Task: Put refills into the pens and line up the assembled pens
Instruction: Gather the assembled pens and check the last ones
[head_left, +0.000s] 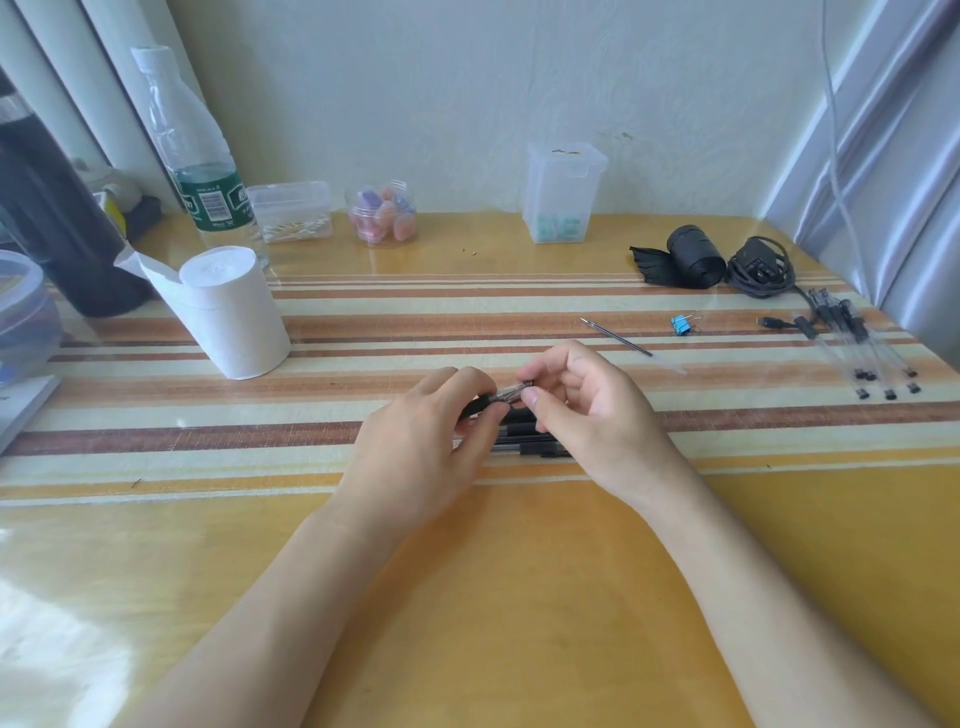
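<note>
Both hands meet over the middle of the striped table. My left hand (426, 431) grips the dark end of a clear pen (506, 396), and my right hand (587, 410) pinches its other end between thumb and fingers. Just below them lie a few assembled black pens (524, 439) side by side, partly hidden by my hands. A single loose refill (618, 338) lies on the table beyond my right hand. Several clear pen barrels (862, 343) with black caps lie in a row at the far right.
A roll of tissue paper (228, 312) stands at the left, a water bottle (195, 156) behind it. Plastic boxes (288, 210), a jar (382, 213) and a tall container (563, 192) line the wall. A blue binder clip (680, 323), a black roll (693, 254) and a coiled cable (761, 267) sit at the right.
</note>
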